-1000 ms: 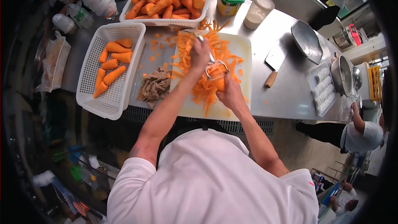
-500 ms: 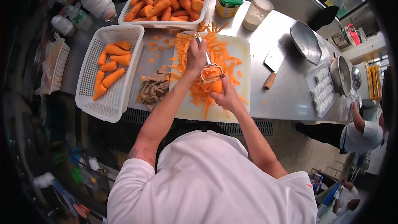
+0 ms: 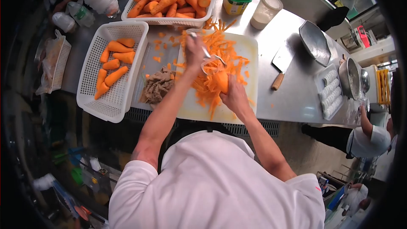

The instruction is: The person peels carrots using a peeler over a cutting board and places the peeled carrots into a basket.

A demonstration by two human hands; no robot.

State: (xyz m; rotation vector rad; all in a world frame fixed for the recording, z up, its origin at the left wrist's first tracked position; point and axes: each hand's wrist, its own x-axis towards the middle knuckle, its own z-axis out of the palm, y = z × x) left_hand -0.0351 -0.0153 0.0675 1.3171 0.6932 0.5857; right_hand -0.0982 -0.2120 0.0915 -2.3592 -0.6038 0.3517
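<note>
My left hand (image 3: 195, 53) is closed around the handle of a metal peeler (image 3: 213, 61), slightly blurred. Its head lies at the upper end of a carrot (image 3: 221, 81), which my right hand (image 3: 235, 95) grips from the right. Both are over a white cutting board (image 3: 248, 51) covered with orange peelings (image 3: 207, 93). Left of the board, a white basket (image 3: 87, 80) holds several peeled carrots (image 3: 115, 76). Behind it, another white basket (image 3: 169, 22) is heaped with carrots (image 3: 164, 3).
A brown cloth (image 3: 157, 87) lies left of the board. Behind are a green-lidded tub (image 3: 236, 0) and a jar (image 3: 266, 12). A cleaver (image 3: 282, 61), a dark tray (image 3: 314, 42) and a tray of white rolls (image 3: 330, 93) are on the right, near another person (image 3: 369, 138).
My left hand has moved up and left with the peeler, whose head has shifted from the carrot's middle to its upper end. The carrot in my right hand is tilted slightly differently.
</note>
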